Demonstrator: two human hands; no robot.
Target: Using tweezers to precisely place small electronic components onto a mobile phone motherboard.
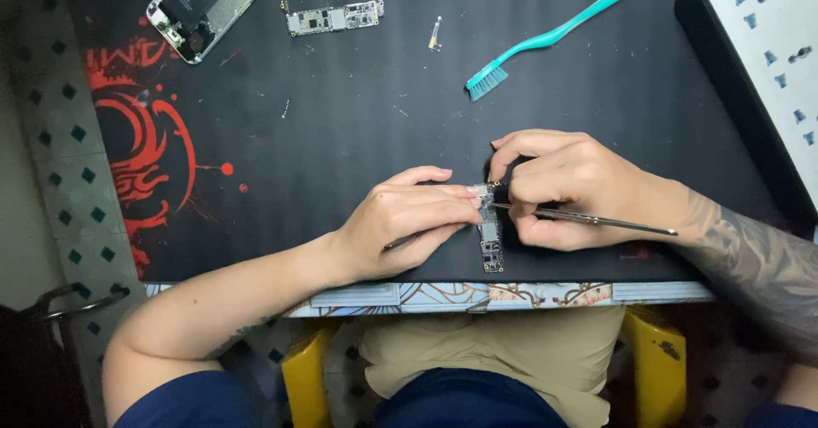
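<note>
Near the front edge of the black work mat [358, 121], a narrow green-and-silver phone circuit board [490, 239] lies lengthwise, pinned at its upper end by the left hand [400, 228], whose fingers are curled down flat on it. The right hand [571, 191] is closed around slim metal tweezers [588, 218], their tips meeting the board's top end. Judging by this, a small part on the board is being picked at or seated; any further move would call for a steady hold and fine tip pressure. Farther back lie an opened phone shell [200, 6], a second circuit board [335, 17] and a teal toothbrush [554, 32].
</note>
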